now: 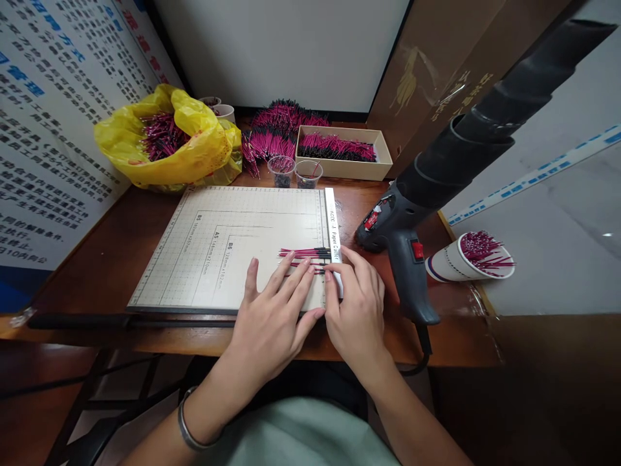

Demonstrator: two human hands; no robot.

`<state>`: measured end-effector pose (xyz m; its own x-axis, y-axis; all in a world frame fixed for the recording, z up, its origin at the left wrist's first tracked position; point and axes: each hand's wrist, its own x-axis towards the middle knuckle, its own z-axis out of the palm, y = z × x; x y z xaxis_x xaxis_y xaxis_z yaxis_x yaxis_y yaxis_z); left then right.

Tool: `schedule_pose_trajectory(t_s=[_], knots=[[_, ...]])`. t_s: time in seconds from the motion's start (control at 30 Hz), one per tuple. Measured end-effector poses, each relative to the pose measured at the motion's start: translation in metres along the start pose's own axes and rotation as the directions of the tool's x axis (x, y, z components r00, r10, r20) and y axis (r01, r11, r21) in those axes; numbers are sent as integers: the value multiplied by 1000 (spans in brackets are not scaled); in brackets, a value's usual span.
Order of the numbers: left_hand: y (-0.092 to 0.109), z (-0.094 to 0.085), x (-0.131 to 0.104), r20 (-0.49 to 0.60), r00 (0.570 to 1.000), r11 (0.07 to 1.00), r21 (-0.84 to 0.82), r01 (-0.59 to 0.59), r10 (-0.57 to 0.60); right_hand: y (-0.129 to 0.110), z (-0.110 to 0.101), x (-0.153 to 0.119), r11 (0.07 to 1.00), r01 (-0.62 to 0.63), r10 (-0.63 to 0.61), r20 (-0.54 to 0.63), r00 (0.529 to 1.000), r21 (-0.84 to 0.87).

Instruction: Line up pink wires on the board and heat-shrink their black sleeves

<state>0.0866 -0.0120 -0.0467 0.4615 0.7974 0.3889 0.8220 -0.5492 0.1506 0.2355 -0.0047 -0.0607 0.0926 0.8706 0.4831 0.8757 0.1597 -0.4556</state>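
Both my hands are down on the paper cutter board [218, 252], working a small row of wire pieces [303, 254] laid side by side against the white ruler strip [332, 220] at the board's right edge. Left hand [272, 317] is flat, fingers spread, tips pressing on the wires. Right hand [356, 304] sits just beside it, fingers together, tips touching the black ends at the strip; I can't tell if it's pinching one or just nudging. The wires are thin, magenta-sleeved, with short black ends, all cut to about the same length and lying parallel. My read: very light, a bit springy, prone to roll and fan out on the smooth board, so flat pressure across the whole row beats gripping. For a single piece, pinch mid-sleeve, not the ends. Around me: heat gun [407, 259] just right of the board, paper cup [453, 262] of wires tipped on its side, cardboard box [339, 155] and yellow bag [169, 139] of more at the back.
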Motion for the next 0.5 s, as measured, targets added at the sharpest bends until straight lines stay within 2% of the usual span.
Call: schedule_pose_trajectory(t_s=[0.23,0.37,0.5], knots=[[0,-2,-1,8,1000,1000,-3,-12,12,0,1,-1,1000,4,-4,-7,1000,14],[-3,-3,15,27,999,999,8,-33,33,0,2,-2,999,-1,4,-60,998,37],[-7,2,33,52,998,999,10,-39,38,0,3,-2,999,-45,45,-31,998,17]])
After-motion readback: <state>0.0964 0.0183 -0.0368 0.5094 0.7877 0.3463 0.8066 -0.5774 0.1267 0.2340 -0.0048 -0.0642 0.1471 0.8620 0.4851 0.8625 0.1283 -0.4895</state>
